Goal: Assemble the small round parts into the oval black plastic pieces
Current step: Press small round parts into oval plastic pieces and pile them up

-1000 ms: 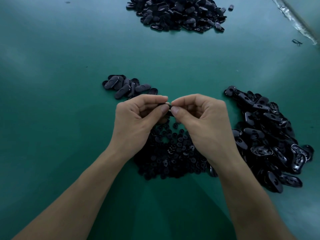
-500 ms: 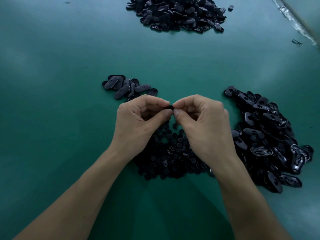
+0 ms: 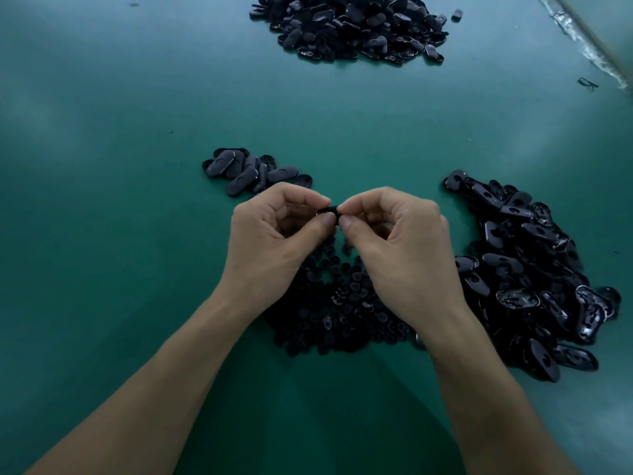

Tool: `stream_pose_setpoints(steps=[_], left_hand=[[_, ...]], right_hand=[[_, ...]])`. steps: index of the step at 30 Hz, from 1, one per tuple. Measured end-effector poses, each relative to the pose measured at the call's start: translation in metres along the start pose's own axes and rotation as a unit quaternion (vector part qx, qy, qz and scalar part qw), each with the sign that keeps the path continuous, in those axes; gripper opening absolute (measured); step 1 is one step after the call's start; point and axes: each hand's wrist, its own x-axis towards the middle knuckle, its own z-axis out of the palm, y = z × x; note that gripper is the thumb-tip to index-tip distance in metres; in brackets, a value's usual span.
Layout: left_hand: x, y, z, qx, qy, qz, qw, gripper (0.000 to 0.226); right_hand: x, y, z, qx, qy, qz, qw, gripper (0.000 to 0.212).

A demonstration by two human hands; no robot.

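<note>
Piece (image 3: 329,210), black, perhaps oval, between left hand (image 3: 270,241), right hand (image 3: 404,255)

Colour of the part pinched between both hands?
Black. The part shows in the head view, though it is mostly covered.

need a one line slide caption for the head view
Left hand and right hand pinch one black part over the heap of round parts, oval pieces piled on the green table.
</note>
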Motion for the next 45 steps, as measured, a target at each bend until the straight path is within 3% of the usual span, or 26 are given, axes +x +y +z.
stream_pose_setpoints(steps=[21,26,32,38,45], left_hand=[[-0.001,0.002,0.000,0.028,-0.015,0.015,0.999,0.023],[0.000,0.002,-0.001,0.012,-0.025,0.010,1.000,0.025],[0.001,0.001,-0.002,-0.024,-0.020,-0.013,0.999,0.023],[0.001,0.000,-0.001,-0.021,-0.019,-0.016,0.999,0.025],[0.000,0.000,-0.001,-0.031,-0.032,-0.025,0.999,0.021]], right_hand=[[-0.002,-0.001,0.002,-0.018,0.042,0.021,0.999,0.019],[-0.003,-0.002,0.006,-0.011,0.015,0.021,1.000,0.014],[0.000,-0.001,0.000,0.012,-0.034,0.020,0.999,0.023],[0.001,0.004,-0.002,0.022,-0.007,0.001,1.000,0.023],[0.005,0.011,-0.005,0.043,-0.028,0.016,0.999,0.019]])
